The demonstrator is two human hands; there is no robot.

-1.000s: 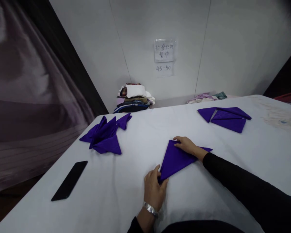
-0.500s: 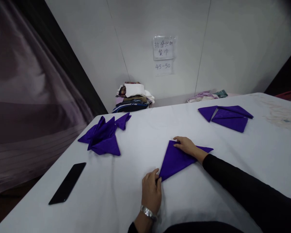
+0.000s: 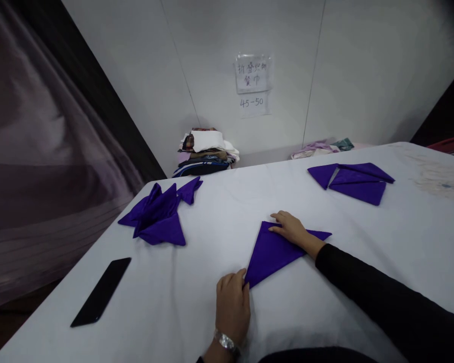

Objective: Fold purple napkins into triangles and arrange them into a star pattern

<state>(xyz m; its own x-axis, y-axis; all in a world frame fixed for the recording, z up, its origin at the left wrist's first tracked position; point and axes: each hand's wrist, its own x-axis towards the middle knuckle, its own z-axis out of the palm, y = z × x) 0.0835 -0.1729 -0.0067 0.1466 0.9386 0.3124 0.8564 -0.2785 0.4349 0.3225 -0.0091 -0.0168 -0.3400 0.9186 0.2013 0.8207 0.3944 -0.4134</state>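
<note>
A purple cloth napkin [image 3: 270,254], folded into a triangle, lies flat on the white-covered table [image 3: 144,297]. At its near-left corner, my left hand [image 3: 232,305] pinches the cloth between thumb and fingers; a silver bracelet circles that wrist. My right hand [image 3: 291,229] rests over the far edge, thumb on the cloth and fingers stretched out, open and seemingly holding it down. Part of the napkin is hidden under this hand and wrist, with one pointed corner showing beyond them to the right.
On the left stands a purple napkin folded into peaks [image 3: 159,217], with a smaller purple piece [image 3: 190,190] behind it. A black phone-like slab [image 3: 101,292] lies nearer. Another folded purple napkin [image 3: 353,181] is at far right. Stacked clothes [image 3: 206,154] sit beyond the table's back edge.
The view has shifted slightly. My left hand stays on the napkin's near corner and my right hand on its far edge; the folded shape looks the same.
</note>
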